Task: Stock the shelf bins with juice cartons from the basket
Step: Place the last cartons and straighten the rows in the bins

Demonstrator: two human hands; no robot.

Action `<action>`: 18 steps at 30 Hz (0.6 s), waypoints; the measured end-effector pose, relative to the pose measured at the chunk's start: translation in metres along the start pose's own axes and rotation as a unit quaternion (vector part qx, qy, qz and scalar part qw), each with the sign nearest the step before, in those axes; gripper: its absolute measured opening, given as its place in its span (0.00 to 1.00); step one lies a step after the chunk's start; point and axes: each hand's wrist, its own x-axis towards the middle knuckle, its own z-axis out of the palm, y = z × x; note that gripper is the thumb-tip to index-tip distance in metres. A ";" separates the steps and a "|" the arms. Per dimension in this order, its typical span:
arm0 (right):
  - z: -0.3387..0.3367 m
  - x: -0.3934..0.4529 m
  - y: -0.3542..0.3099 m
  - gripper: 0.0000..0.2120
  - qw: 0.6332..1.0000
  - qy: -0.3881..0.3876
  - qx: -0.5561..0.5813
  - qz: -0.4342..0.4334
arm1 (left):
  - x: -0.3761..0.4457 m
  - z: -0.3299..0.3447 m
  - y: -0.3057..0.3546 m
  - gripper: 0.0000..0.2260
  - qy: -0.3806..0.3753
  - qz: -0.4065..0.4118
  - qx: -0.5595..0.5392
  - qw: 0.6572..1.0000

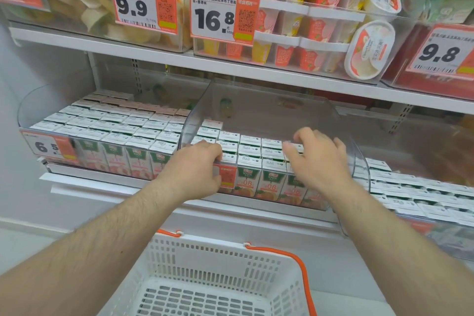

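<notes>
A white plastic basket with orange handles sits nearest the camera at the bottom, and the part of its slotted floor in view holds no cartons. Two bare forearms reach over it to the lower shelf. The left hand curls its fingers over the front left rim of the clear middle bin, gripping that edge just above an orange price tag. The right hand rests on top of the juice cartons at the bin's front right, fingers bent and slightly spread, pressing on the carton tops; whether it pinches one cannot be told. The cartons stand upright in tight rows filling the front of this bin, white tops up, green and orange fronts facing out. A left bin beside it is packed with similar cartons. Above, an upper shelf carries clear bins of dessert cups with price labels reading 9.9, 16.8 and 9.8
</notes>
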 end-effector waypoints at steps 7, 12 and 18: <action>-0.001 0.087 -0.018 0.40 0.937 -0.324 0.033 0.126 | 0.004 0.000 0.013 0.31 -0.062 -0.015 0.040 0.997; -0.002 0.083 -0.016 0.40 0.895 -0.410 0.102 0.140 | 0.005 0.002 0.015 0.30 -0.064 -0.025 0.062 0.996; -0.021 0.053 0.010 0.28 0.994 -0.103 -0.002 -0.034 | 0.018 0.006 0.066 0.33 -0.006 0.029 0.037 0.999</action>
